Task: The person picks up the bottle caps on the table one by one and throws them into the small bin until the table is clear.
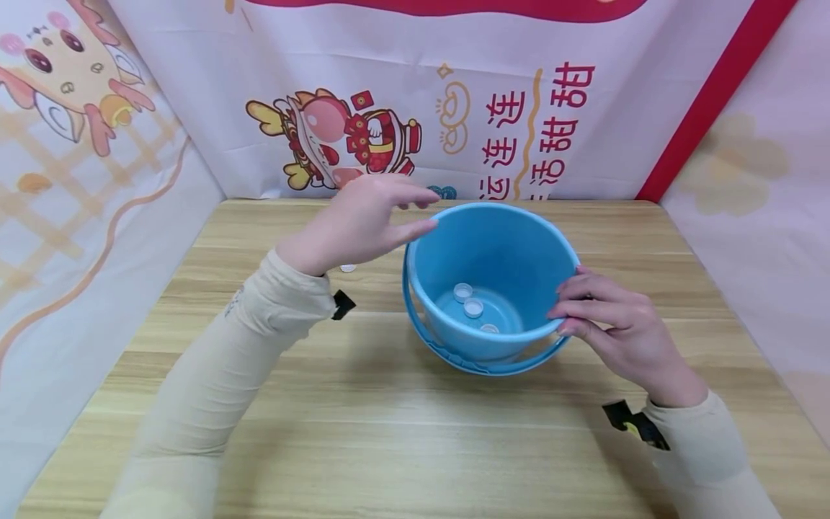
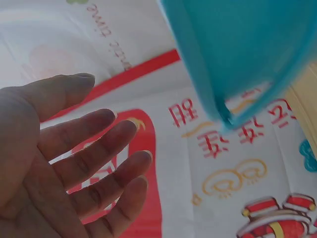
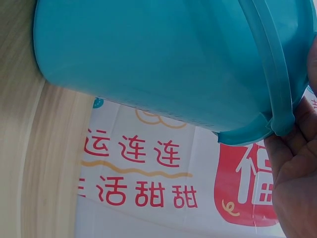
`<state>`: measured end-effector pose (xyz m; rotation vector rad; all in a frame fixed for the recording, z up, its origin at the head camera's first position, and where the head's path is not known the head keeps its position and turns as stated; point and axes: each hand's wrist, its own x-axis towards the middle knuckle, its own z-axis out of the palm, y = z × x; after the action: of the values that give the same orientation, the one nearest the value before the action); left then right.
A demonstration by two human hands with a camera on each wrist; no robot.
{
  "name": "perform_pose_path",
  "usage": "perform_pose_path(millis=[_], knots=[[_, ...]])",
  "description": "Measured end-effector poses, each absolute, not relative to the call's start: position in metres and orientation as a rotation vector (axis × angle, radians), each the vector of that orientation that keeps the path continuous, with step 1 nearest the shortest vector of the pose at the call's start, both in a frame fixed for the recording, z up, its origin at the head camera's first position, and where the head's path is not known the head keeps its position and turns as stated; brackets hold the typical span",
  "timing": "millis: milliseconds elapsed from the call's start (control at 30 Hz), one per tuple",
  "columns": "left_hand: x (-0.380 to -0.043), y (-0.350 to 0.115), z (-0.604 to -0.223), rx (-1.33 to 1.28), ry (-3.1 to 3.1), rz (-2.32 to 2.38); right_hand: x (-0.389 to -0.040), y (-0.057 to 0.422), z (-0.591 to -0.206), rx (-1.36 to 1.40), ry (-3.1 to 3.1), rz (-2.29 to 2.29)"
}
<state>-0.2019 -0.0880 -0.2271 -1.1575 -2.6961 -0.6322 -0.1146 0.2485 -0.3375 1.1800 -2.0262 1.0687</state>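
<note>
A blue plastic bucket (image 1: 499, 238) stands on the wooden table, its mouth facing up toward me and its handle (image 1: 476, 367) hanging low across the near side. Inside, on the bottom, lie three small white round caps (image 1: 473, 308). My right hand (image 1: 612, 328) grips the bucket's right rim, thumb outside and fingers over the edge; the right wrist view shows this hand (image 3: 297, 163) by the handle's joint. At the left rim my left hand (image 1: 366, 220) hovers with fingers extended. In the left wrist view its palm (image 2: 74, 163) holds nothing, fingers spread and slightly bent.
Another small white round piece (image 1: 348, 268) lies on the table (image 1: 402, 447), partly under my left wrist in this view. A printed cloth (image 1: 402, 43) hangs behind the table's far edge, with more cloth walls at left and right.
</note>
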Motion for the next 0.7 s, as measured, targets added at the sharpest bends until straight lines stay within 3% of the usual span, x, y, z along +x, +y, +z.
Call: perform_pose_path(millis=[233,700], knots=[[-0.225,-0.143,-0.256,-0.958,-2.797,-0.684,-0.115,0.248,-0.337,1.180,-2.028,1.052],[-0.269,-0.262,-0.354,-0.522,-3.127,-0.842,-0.116,0.250,-0.338,1.182,-2.038,1.060]])
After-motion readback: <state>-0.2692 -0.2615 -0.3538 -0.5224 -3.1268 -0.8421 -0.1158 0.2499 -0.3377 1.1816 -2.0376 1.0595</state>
